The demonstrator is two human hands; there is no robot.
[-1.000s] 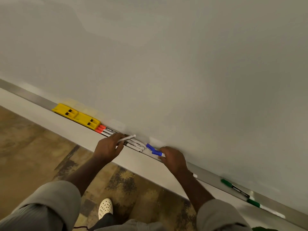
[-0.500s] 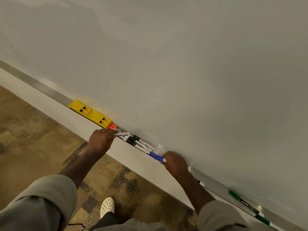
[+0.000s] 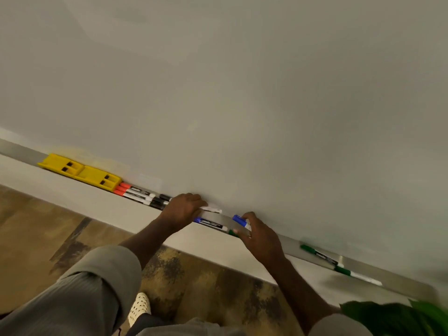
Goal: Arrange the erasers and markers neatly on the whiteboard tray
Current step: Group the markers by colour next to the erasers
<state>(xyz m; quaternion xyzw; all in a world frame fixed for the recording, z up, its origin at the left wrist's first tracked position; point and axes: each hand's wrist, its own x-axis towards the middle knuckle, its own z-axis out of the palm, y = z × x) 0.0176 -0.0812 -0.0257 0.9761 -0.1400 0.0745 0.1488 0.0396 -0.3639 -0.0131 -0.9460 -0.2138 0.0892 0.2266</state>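
Note:
Two yellow erasers (image 3: 80,172) lie end to end at the left of the metal whiteboard tray (image 3: 288,241). Right of them sit red-capped markers (image 3: 132,191), then black-capped markers (image 3: 160,201). My left hand (image 3: 180,210) rests on the tray over the black markers' right ends, its fingers closed on a white marker barrel (image 3: 213,209). A blue-capped marker (image 3: 209,223) lies on the tray between my hands. My right hand (image 3: 260,238) holds another blue-capped marker (image 3: 240,220), and a green cap (image 3: 232,232) shows under its fingers. Two green markers (image 3: 320,255) lie further right.
The whiteboard (image 3: 242,93) fills the upper view. Below the tray are a white wall strip (image 3: 72,197) and a patterned brown floor (image 3: 36,238). My white shoe (image 3: 139,309) shows at the bottom. Green plant leaves (image 3: 400,318) sit at the lower right.
My left hand has shifted right along the tray, uncovering the red and black markers. My right hand has lifted a blue-capped marker, and another blue marker now lies between my hands.

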